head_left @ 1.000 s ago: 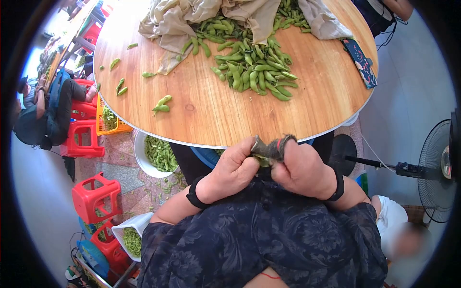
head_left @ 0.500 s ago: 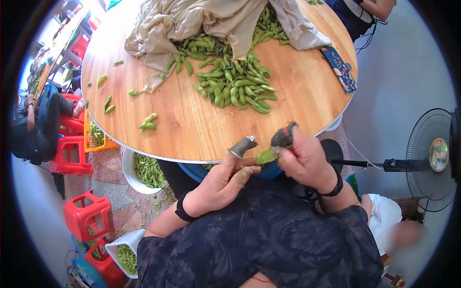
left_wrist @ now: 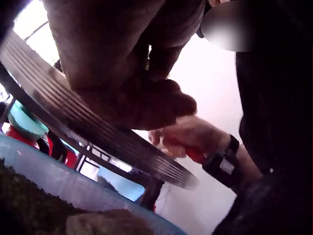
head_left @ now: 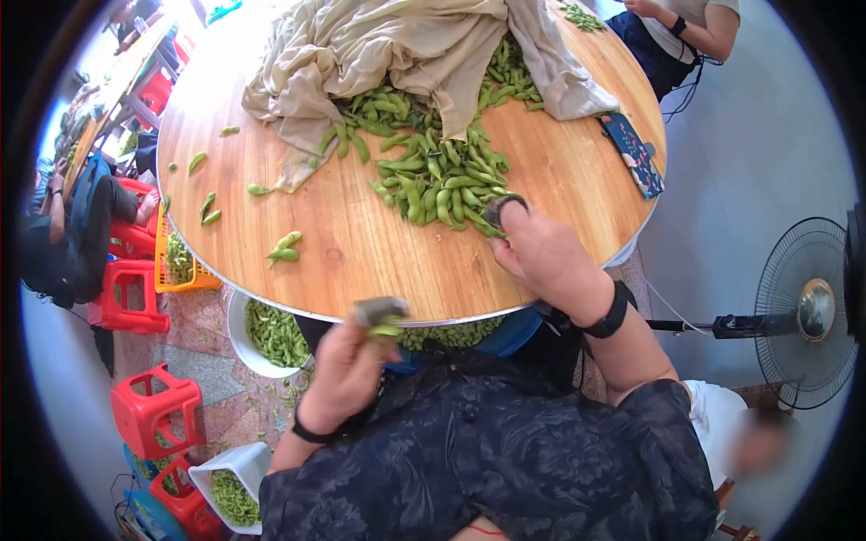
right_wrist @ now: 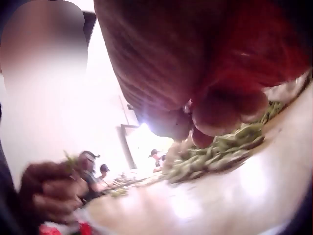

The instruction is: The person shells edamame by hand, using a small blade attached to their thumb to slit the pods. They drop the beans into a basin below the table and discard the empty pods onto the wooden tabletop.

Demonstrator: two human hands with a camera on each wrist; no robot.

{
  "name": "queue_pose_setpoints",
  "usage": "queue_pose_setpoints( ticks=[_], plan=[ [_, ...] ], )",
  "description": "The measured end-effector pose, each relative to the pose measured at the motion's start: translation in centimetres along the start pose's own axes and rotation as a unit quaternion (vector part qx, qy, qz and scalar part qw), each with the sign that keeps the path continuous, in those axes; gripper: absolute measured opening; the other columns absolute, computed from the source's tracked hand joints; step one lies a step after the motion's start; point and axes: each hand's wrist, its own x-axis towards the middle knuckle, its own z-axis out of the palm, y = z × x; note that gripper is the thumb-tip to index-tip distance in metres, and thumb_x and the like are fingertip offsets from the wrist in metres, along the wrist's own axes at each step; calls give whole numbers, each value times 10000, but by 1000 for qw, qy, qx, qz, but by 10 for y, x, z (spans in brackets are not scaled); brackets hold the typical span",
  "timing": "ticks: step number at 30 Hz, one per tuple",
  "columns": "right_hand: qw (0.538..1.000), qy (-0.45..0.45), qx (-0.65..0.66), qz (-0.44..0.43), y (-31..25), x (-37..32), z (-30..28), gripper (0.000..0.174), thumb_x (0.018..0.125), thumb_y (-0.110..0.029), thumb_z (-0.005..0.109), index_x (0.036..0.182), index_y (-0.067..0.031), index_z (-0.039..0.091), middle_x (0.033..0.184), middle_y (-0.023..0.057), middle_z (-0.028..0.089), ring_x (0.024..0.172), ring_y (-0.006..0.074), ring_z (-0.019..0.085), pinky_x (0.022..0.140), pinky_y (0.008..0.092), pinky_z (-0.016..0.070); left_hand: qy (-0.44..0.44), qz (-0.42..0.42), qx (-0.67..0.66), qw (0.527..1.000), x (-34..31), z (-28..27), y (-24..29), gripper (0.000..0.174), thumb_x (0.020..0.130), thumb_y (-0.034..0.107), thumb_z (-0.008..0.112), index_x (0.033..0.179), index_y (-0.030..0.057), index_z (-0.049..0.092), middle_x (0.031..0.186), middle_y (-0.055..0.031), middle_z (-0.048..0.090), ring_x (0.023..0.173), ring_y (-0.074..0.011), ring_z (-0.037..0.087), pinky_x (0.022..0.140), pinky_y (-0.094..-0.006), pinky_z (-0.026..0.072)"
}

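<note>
On the round wooden table [head_left: 388, 279] lies a heap of green edamame pods [head_left: 442, 185], partly under a beige cloth [head_left: 361, 45]. My right hand [head_left: 555, 261] reaches to the front right edge of the heap, a dark wrap round one finger. Its fingertips are bent down beside the nearest pods; I cannot tell whether they pinch one. At the table's near edge, my left hand [head_left: 343, 374] holds a green edamame pod [head_left: 386, 330], blurred, below a grey finger cover [head_left: 381, 311]. The right wrist view shows green in the left hand's fingers too.
Below the near edge stands a blue basin [head_left: 510, 338] with green beans. A white bucket [head_left: 242, 334] of pods and red stools [head_left: 158, 406] are at the left. A patterned phone [head_left: 634, 158] lies on the table's right. A fan [head_left: 807, 311] stands at the right.
My right hand has gone from holding a pod near the left hand to the heap's edge. The left hand has moved left and down, with a pod now in its fingers.
</note>
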Motion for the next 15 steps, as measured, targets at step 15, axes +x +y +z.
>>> queue_pose_setpoints(
  ticks=[15],
  plan=[
    [941, 46, 315, 113, -14, -8, -2, 234, 844, -70, 563, 1052, -13, 471, 815, 154, 598, 654, 294, 622, 572, 367, 485, 49, 61, 1, 997, 17, 1, 8, 417, 932, 5, 437, 1345, -7, 383, 1228, -95, 510, 1069, -157, 525, 868, -282, 447]
  ],
)
